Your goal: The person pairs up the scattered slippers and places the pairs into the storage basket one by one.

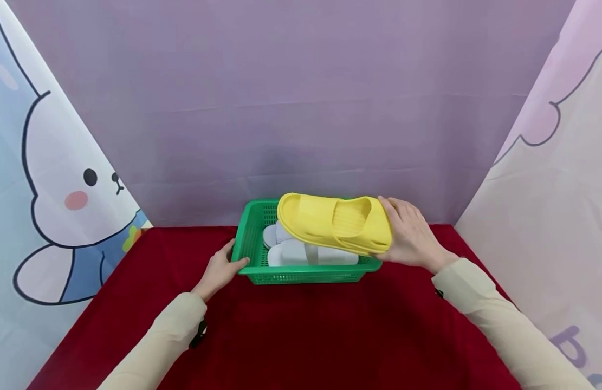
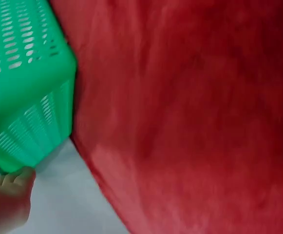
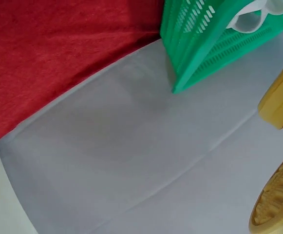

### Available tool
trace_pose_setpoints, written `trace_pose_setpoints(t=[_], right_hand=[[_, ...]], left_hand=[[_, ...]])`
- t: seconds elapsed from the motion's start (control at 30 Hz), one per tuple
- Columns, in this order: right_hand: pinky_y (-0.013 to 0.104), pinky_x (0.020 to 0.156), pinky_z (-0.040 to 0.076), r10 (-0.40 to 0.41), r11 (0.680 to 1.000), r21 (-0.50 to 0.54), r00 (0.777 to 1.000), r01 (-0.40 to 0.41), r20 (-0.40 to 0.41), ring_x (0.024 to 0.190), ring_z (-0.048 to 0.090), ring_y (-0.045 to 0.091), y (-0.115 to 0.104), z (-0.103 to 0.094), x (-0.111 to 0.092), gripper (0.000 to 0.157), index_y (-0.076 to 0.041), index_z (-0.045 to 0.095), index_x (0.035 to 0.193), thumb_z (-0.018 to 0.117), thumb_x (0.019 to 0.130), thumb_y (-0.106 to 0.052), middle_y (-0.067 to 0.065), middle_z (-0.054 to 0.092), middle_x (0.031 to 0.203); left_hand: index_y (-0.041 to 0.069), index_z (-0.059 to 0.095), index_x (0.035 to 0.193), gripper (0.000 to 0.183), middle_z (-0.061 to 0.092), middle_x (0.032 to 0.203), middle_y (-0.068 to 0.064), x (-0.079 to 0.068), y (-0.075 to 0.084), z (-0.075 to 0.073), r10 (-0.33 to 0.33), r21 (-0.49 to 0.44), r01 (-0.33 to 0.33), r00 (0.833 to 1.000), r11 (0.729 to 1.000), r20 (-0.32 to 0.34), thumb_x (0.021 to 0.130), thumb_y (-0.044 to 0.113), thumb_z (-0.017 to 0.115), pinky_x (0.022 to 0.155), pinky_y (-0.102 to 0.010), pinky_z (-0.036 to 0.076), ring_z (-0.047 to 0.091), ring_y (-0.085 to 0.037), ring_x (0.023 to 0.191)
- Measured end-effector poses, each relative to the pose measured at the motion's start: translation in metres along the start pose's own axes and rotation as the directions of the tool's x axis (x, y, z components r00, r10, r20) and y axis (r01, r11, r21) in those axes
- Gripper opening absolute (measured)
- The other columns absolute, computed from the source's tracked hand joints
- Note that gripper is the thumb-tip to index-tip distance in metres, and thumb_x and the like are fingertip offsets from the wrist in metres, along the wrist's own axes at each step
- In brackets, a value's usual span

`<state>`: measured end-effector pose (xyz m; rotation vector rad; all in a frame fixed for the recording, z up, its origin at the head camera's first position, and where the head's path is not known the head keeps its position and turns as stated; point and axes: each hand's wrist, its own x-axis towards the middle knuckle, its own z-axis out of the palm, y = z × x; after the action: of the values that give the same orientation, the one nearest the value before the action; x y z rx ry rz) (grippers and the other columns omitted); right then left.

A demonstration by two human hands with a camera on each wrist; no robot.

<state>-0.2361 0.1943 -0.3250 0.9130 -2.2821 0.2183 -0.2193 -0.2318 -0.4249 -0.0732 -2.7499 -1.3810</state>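
Observation:
My right hand (image 1: 412, 234) grips a yellow slipper (image 1: 312, 216) by its right end and holds it above the green basket (image 1: 305, 274). Two yellow parts, one a textured slipper surface (image 3: 277, 200), show in the right wrist view; I cannot tell whether they belong to one slipper or two. Inside the basket lie white slippers (image 1: 293, 253), partly hidden under the yellow one. At the basket's left end, my left hand (image 1: 221, 272) holds the rim, thumb at the near corner. The left wrist view catches part of that hand (image 2: 9, 195) against the basket.
A red cloth (image 1: 301, 330) covers the table under the basket. Behind it hangs a plain purple-grey curtain (image 1: 301, 108). Printed cloth panels stand on the left (image 1: 62, 189) and right (image 1: 549, 216).

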Motion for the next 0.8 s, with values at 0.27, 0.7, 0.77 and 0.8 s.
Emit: trace_pose_setpoints(t=[0.27,0.7,0.77,0.8], right_hand=[[0.055,0.093,0.037,-0.003,1.000,0.010,0.999,0.003,0.044,0.111,0.044,0.038,0.009,0.013,0.009,0.113,0.000,0.028,0.139,0.078,0.051,-0.050,0.022,0.045,0.122],[0.054,0.097,0.036,0.025,0.998,0.058,0.993,-0.032,0.117,0.117,0.041,0.037,0.013,0.044,0.030,0.114,-0.003,0.025,0.141,0.079,0.054,-0.054,0.020,0.042,0.128],[0.053,0.097,0.035,0.020,0.998,0.056,0.993,-0.027,0.120,0.117,0.041,0.037,0.013,0.049,0.037,0.115,-0.003,0.025,0.141,0.079,0.053,-0.054,0.020,0.042,0.128],[0.053,0.097,0.035,0.019,0.998,0.055,0.992,-0.026,0.126,0.117,0.041,0.037,0.013,0.050,0.040,0.115,-0.004,0.025,0.141,0.079,0.053,-0.054,0.020,0.042,0.128]], left_hand=[[0.004,0.008,0.147,0.072,0.032,0.143,-0.020,-0.006,-0.005,0.005,-0.049,-0.100,0.048,0.999,0.994,-0.011,0.092,0.023,0.051,0.096,-0.045,0.042,0.043,-0.032,0.122],[0.004,0.006,0.147,0.072,0.030,0.145,-0.020,-0.004,0.000,0.007,-0.057,-0.110,0.057,0.998,0.992,0.011,0.093,0.022,0.050,0.098,-0.046,0.041,0.042,-0.032,0.123],[0.004,0.006,0.147,0.072,0.030,0.145,-0.020,-0.002,0.001,0.006,-0.050,-0.108,0.051,0.999,0.993,0.008,0.093,0.021,0.050,0.098,-0.046,0.040,0.043,-0.031,0.122],[0.004,0.006,0.147,0.071,0.029,0.145,-0.020,-0.002,0.001,0.006,-0.046,-0.108,0.046,0.999,0.993,0.008,0.093,0.021,0.050,0.098,-0.046,0.040,0.042,-0.032,0.122]])
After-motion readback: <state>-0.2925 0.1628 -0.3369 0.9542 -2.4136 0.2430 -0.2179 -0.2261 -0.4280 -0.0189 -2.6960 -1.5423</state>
